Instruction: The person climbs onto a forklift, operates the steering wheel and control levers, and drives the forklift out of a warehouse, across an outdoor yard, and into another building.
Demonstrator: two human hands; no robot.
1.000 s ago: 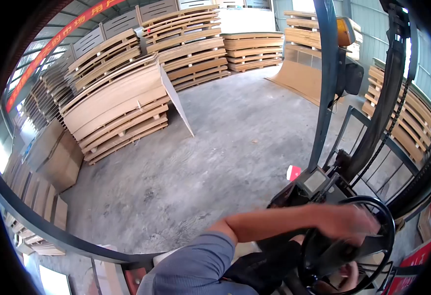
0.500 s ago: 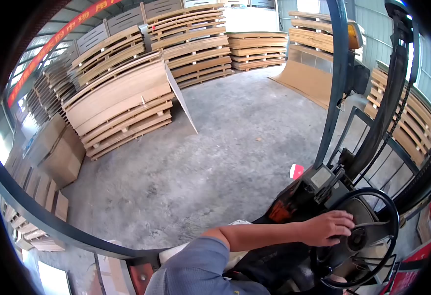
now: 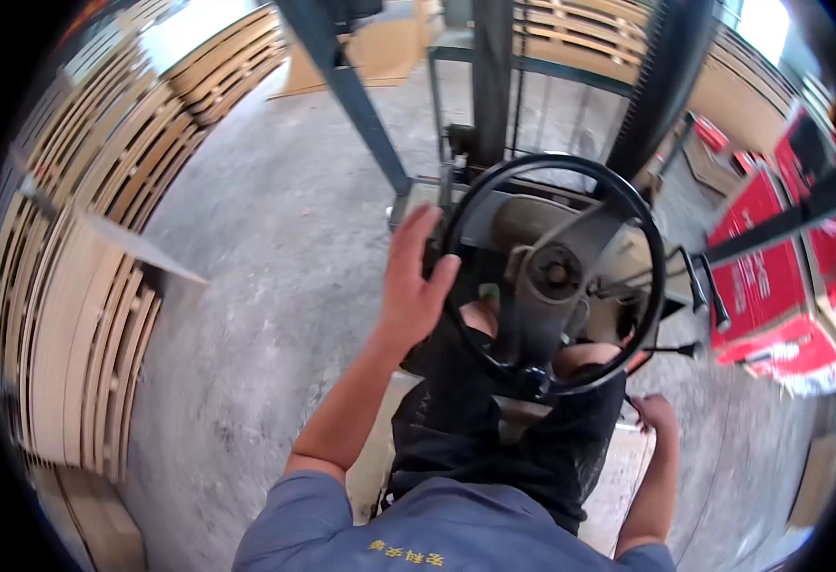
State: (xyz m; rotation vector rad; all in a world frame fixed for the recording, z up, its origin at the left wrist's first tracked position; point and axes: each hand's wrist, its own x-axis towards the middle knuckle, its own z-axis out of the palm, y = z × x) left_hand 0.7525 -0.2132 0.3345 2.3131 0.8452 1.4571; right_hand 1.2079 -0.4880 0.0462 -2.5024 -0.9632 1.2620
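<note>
My left hand (image 3: 414, 283) is raised just left of the black steering wheel (image 3: 659, 276), its fingers apart and holding nothing. The wheel has a round knob (image 3: 532, 381) on its near rim. Low beside the right side of the seat is my right hand (image 3: 654, 413), its fingers curled; what they hold, if anything, is too small to make out. Black levers (image 3: 713, 296) stick out right of the wheel, above that hand. My legs in black trousers (image 3: 456, 419) are beneath the wheel.
Stacked wooden boards (image 3: 94, 334) stand at the left, with one panel (image 3: 142, 246) leaning outward. Red boxes (image 3: 756, 267) are at the right. The vehicle's mast (image 3: 492, 86) and a slanted post (image 3: 351, 95) rise in front. Grey concrete floor (image 3: 246, 191) lies around the vehicle.
The view has swung right and down. My left hand has moved from over the wheel's hub to its left side. My right hand now shows beside the seat, and the red boxes are in fuller view.
</note>
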